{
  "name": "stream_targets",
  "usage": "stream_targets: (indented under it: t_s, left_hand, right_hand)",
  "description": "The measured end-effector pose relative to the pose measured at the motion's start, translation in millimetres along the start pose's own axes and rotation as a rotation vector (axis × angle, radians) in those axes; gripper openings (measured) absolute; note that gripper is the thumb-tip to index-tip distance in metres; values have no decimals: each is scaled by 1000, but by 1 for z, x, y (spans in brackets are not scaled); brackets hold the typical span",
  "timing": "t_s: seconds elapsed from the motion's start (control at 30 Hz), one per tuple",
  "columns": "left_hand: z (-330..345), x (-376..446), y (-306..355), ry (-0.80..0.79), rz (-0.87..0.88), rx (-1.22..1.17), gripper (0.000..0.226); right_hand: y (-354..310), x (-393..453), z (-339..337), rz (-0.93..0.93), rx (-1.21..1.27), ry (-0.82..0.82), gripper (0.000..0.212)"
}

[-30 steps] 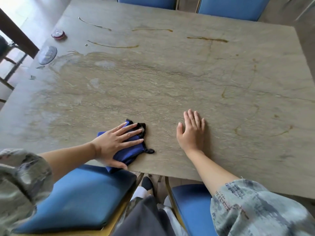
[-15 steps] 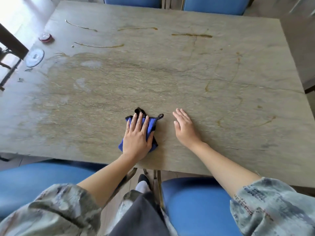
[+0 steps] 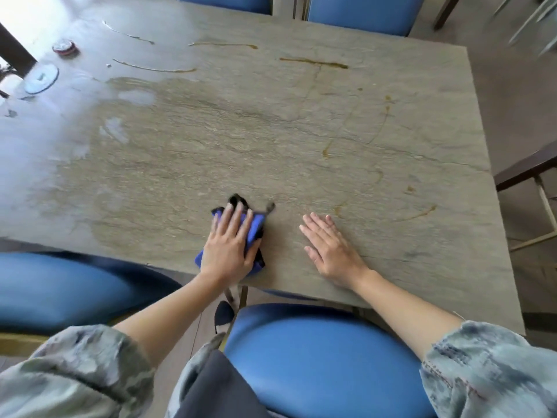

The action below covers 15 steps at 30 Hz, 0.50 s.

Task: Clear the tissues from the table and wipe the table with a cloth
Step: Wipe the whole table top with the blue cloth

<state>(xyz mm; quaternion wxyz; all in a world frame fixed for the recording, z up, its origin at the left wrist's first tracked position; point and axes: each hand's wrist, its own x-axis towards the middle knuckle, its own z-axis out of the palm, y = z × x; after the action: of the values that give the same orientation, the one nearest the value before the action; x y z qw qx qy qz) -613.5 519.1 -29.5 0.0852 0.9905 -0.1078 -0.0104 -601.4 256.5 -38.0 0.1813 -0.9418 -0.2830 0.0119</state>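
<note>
A blue cloth with black trim [image 3: 256,227] lies on the grey stone table [image 3: 271,131] near its front edge. My left hand [image 3: 230,245] presses flat on the cloth with straight fingers and covers most of it. My right hand [image 3: 330,247] rests flat on the bare tabletop a little to the right of the cloth. A damp, shiny patch spreads over the left half of the table. Brown streaks mark the far and right parts. No tissues are in view.
A small red-rimmed round object [image 3: 64,48] and a clear round lid [image 3: 41,78] sit at the table's far left. Blue chairs stand at the front left [image 3: 60,291], front middle [image 3: 316,357] and far side [image 3: 361,13]. A dark wooden frame [image 3: 524,170] is at the right.
My left hand has slid the cloth to the right along the front edge, close to my right hand, and its fingers turned to point away from me. My right hand stayed flat on the table.
</note>
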Motion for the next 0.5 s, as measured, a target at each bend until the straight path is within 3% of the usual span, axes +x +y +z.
stream_targets:
  t_s: [0.13,0.2,0.33,0.4,0.5]
  left_hand:
    - [-2,-5,-5,-61,397,50,61]
    - [-3,10,-12,-48,368,86,61]
    - [4,18,21,26,-108,31,67]
    - [10,8,44,8,-36,35,68]
    - [9,3,37,-36,288,3,65]
  right_hand:
    - [5,-8,0,-25,22,11,49]
    - [4,-9,0,-8,33,33,49]
    - [4,-12,4,88,56,73,52]
    - [5,-11,5,113,67,89,51]
    - [6,-12,6,104,55,94,50]
